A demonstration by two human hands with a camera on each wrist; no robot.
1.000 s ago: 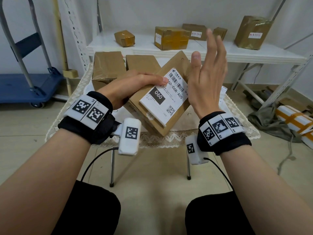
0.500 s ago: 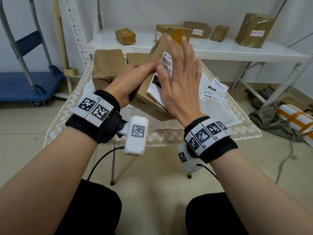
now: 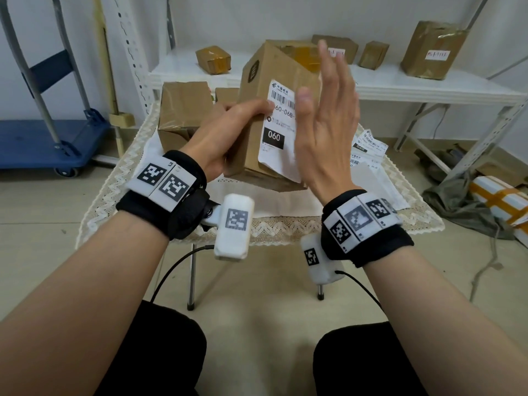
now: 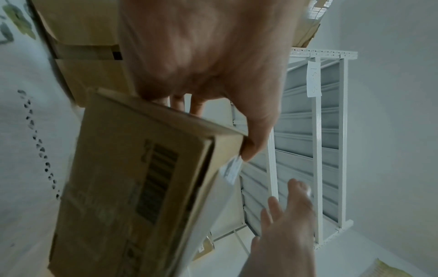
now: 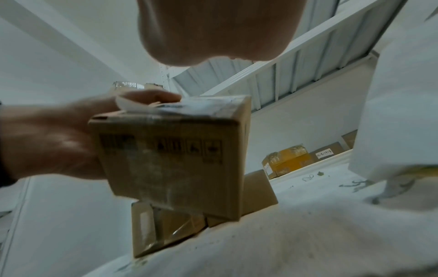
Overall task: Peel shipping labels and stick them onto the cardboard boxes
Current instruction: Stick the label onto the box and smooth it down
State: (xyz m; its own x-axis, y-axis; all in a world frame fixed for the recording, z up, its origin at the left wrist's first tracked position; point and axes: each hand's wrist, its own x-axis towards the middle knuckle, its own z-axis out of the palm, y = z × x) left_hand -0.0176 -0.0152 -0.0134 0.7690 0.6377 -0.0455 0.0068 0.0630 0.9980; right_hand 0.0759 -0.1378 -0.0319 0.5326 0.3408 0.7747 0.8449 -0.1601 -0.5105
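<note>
Above the surface (image 3: pixel 405 221), the left hand (image 3: pixel 228 132) grips a tilted cardboard box (image 3: pixel 257 84), thumb on its white shipping label (image 3: pixel 278 130), whose lower corner curls loose. The right hand (image 3: pixel 325 130), fingers straight and holding nothing, hovers just beside that label, hiding its right part. Behind the box lie loose labels (image 3: pixel 368 144) and closed boxes (image 3: pixel 183 110), contents unseen.

Cardboard boxes: eight in head view.
- one held box (image 3: pixel 257 115), shipping label (image 3: pixel 278 130) on it
- two on table: (image 3: pixel 183 110), (image 3: pixel 227 95)
- five on shelf: (image 3: pixel 213 59), (image 3: pixel 303 54), (image 3: pixel 338 47), (image 3: pixel 373 55), (image 3: pixel 431 50)

Loose labels on table: two clear, (image 3: pixel 370 141), (image 3: pixel 363 160).
Hands: two, (image 3: pixel 225 138), (image 3: pixel 328 124).
Blue trolley (image 3: pixel 43 144): one.
</note>
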